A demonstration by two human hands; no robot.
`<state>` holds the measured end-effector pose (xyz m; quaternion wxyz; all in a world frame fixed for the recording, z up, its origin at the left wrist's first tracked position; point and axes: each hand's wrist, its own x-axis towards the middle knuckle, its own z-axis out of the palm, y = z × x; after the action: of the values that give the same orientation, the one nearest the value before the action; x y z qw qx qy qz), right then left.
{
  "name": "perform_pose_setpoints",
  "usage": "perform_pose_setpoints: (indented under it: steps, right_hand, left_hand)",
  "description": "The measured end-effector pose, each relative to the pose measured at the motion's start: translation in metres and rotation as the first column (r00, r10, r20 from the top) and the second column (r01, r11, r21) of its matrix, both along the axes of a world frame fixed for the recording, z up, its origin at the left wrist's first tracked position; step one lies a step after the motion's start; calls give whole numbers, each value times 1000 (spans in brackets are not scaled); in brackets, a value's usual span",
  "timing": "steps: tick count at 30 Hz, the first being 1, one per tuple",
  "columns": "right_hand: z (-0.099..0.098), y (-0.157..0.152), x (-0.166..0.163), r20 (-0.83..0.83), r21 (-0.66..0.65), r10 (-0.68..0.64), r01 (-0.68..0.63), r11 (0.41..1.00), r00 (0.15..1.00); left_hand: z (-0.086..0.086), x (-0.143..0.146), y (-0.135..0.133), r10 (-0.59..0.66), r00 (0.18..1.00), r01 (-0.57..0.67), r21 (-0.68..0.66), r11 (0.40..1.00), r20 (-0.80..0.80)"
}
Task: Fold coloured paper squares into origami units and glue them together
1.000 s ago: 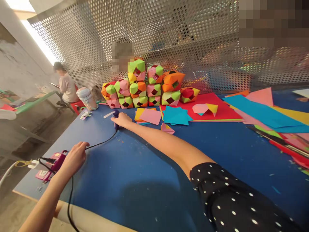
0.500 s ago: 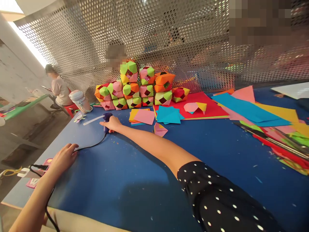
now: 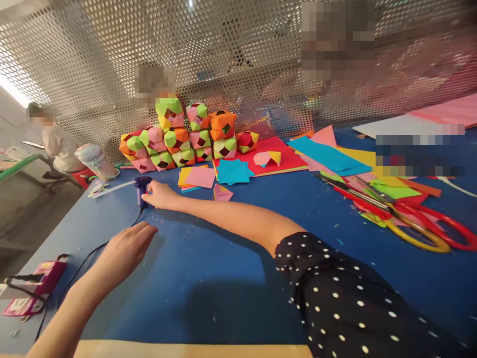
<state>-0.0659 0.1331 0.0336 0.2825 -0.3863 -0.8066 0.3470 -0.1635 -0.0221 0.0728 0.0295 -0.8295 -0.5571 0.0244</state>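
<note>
A purple glue gun (image 3: 141, 190) lies on the blue table at the far left, with a pale glue stick (image 3: 114, 189) out of its back. My right hand (image 3: 162, 195) is at its handle, fingertips against the near right side and slightly apart, no longer wrapped round it. The black cord (image 3: 87, 256) runs from the handle toward the near left. My left hand (image 3: 130, 247) hovers over the table in front of the gun, fingers stretched out and holding nothing. Behind the gun stand stacked folded-paper balls (image 3: 177, 139) in green, pink, orange and red.
Coloured paper squares (image 3: 233, 171) and a folded pink piece (image 3: 222, 193) lie mid-table. Scissors (image 3: 395, 209) rest on paper scraps at the right. A bottle (image 3: 97, 161) stands at the left, near a pink box (image 3: 39, 288). Perforated metal mesh (image 3: 261, 59) backs the table; a person (image 3: 59, 141) sits beyond.
My right hand has loosened from the glue gun's handle. My left hand has moved right, away from the cord. The view has swung right, bringing the scissors' red and yellow handles into sight.
</note>
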Motion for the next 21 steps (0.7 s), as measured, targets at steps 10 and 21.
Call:
perform_pose_setpoints:
  steps: [10, 21]
  right_hand:
    - [-26, -29, 210, -80, 259, -117, 134, 956, 990]
    - [-71, 10, 265, -148, 130, -315, 334, 934, 938]
  left_hand:
    - [-33, 81, 57, -222, 884, 228, 34, 973, 412]
    - [-55, 140, 141, 89, 592, -177, 21, 984, 801]
